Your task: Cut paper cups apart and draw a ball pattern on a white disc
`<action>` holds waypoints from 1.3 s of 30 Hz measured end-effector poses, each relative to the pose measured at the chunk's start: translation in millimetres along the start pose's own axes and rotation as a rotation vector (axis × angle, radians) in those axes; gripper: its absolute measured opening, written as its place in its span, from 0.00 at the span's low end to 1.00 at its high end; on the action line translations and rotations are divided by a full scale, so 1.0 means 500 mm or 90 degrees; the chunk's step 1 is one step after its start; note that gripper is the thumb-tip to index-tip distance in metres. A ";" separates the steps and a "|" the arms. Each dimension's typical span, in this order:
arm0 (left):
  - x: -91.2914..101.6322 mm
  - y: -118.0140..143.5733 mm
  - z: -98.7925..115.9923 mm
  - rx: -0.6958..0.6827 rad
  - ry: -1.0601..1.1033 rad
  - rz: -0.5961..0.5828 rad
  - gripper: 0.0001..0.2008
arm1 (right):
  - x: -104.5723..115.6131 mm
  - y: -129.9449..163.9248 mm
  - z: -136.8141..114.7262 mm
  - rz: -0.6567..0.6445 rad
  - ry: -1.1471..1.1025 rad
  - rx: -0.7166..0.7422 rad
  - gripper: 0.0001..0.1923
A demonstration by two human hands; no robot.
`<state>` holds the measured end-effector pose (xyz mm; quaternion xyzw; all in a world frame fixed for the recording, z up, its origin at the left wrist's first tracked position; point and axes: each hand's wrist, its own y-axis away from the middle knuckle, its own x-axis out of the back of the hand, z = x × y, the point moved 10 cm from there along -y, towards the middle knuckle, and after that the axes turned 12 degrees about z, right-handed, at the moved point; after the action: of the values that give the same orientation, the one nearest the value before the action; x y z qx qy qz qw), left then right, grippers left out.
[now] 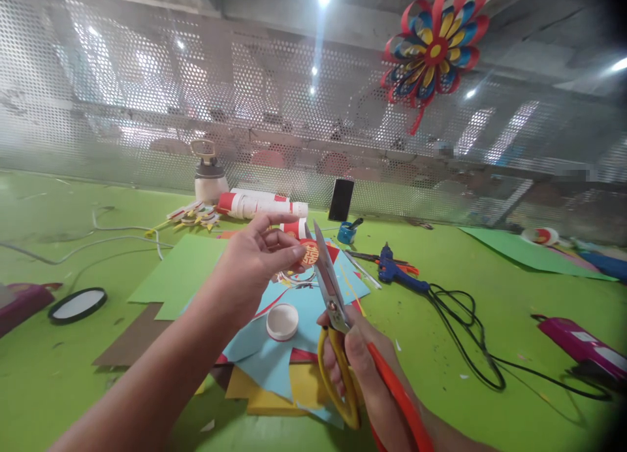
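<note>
Between thumb and fingers, my left hand (262,256) pinches a small red paper piece (309,253) with a gold round pattern. My right hand (365,360) grips scissors (333,302) with one yellow and one red-orange handle loop. Their blades point up and stand slightly apart, right beside the red paper piece; whether they touch it I cannot tell. Beneath both hands lie overlapping light-blue paper sheets (304,334), with a small round white cap (282,322) on top. Behind my left hand a red and white paper cup (294,228) is partly hidden.
A blue glue gun (401,272) with a looped black cord lies to the right. Stacked paper cups (259,205), a phone (341,200) and a blue jar (347,232) stand behind. Green paper (179,269) lies left; a paper flower (435,50) hangs overhead.
</note>
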<state>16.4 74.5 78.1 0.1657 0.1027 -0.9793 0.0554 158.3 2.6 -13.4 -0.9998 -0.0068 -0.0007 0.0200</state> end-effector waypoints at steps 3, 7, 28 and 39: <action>0.003 -0.001 0.003 -0.002 0.004 0.001 0.23 | -0.001 0.000 0.002 -0.004 -0.006 0.003 0.29; 0.002 -0.002 0.006 0.002 0.004 -0.007 0.24 | -0.003 0.001 0.001 -0.012 -0.002 0.010 0.30; 0.000 -0.003 -0.006 0.006 -0.016 -0.017 0.25 | -0.008 0.002 0.003 -0.009 0.010 -0.015 0.30; -0.001 -0.003 0.004 -0.026 -0.021 -0.011 0.24 | -0.010 0.004 0.004 -0.018 0.034 -0.027 0.33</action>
<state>15.9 75.6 80.3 0.1471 0.1232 -0.9800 0.0522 153.3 0.7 -15.6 -0.9994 -0.0205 -0.0282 -0.0009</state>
